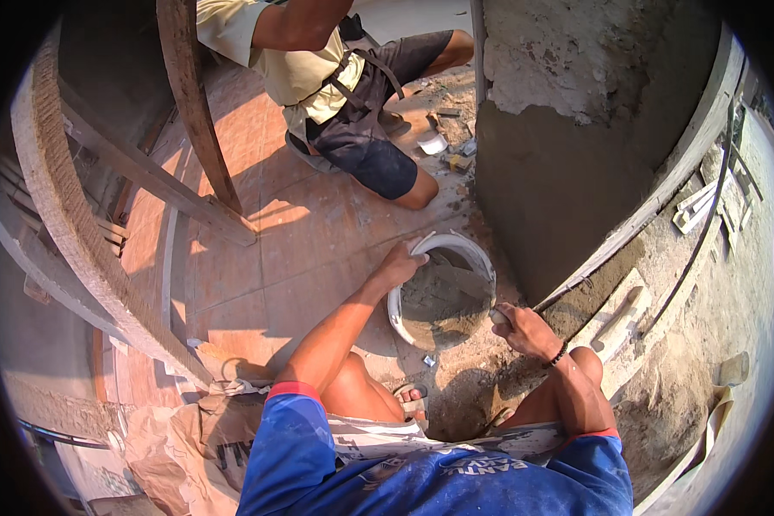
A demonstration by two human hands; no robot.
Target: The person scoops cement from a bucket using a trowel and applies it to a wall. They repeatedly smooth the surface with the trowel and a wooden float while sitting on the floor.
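My left hand [402, 262] grips the upper left rim of a round bucket [395, 314], which holds grey mortar [445, 297] and stands between my knees and the co-worker. Close to the bucket's right side, my right hand [520, 331] is closed on the pale handle of a tool, whose working end is hard to make out. Just right of that hand a wooden float [621, 310] lies on the sandy ground. Ahead of it rises a surface of wet grey plaster [559, 189] with a paler rough upper part, bordered by a curved edge strip [686, 162].
A co-worker [353, 112] kneels beyond the bucket near scattered debris [451, 142]. Leaning timber boards [95, 258] stand on the left over the tiled floor [232, 284]. Crumpled brown paper [181, 439] lies at lower left. A black hose or cable [690, 273] and wood scraps [701, 206] are at right.
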